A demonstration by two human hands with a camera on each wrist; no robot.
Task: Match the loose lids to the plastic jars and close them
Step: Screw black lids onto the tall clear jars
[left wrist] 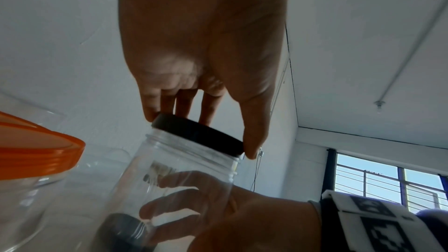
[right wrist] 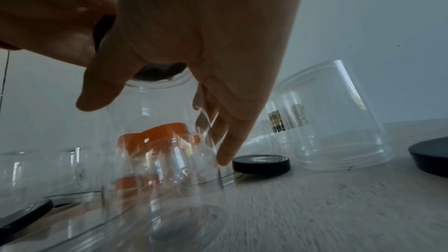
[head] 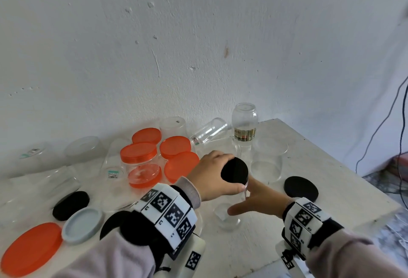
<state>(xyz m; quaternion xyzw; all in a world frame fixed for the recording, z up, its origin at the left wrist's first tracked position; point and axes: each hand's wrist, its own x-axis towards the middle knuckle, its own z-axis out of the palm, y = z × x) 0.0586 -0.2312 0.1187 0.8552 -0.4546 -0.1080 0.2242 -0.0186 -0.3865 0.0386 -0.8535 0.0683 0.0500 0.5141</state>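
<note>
One orange-lidded jar (head: 141, 165) is closed; a black lid (head: 234, 173) is gripped by the left hand (head: 212, 176) on a clear jar (left wrist: 174, 179) clasped by the right hand (head: 258, 200) — many jars are left.

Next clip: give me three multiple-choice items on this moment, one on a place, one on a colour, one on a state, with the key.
1. Where is the closed orange-lidded clear plastic jar?
A. left of the hands
B. at the table's right edge
C. on the floor

2. What colour is the round lid on the held clear plastic jar?
A. orange
B. grey
C. black

3. What is the left hand doing?
A. lying flat on the table
B. gripping the lid's rim
C. hanging idle

Key: 1 A, head view shows it left; 2 C, black in both views; 3 B, fingers curl round the rim while the right hand holds the jar.
</note>
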